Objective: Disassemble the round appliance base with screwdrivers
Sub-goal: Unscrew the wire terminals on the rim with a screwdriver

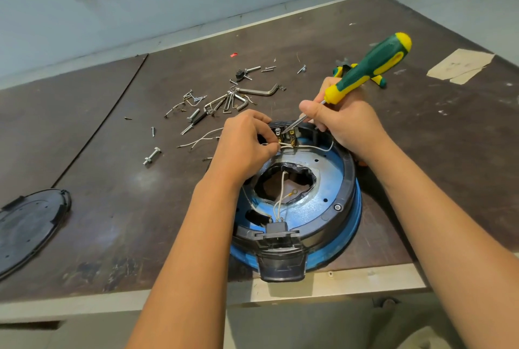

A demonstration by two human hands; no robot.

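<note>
The round blue and black appliance base (pixel 325 202) lies open side up near the table's front edge, white wires showing inside it. My right hand (pixel 339 121) grips the metal shaft of a green and yellow screwdriver (pixel 370 66). Its tip rests on a black terminal block (pixel 286 132) at the base's far rim. My left hand (pixel 247 141) pinches a white wire beside that block.
Loose screws, bolts and hex keys (pixel 224 101) lie scattered behind the base. A second green and yellow tool (pixel 376 79) lies behind my right hand. A removed black cover (pixel 28 225) sits at the left edge. A piece of cardboard (pixel 460 65) lies at the right.
</note>
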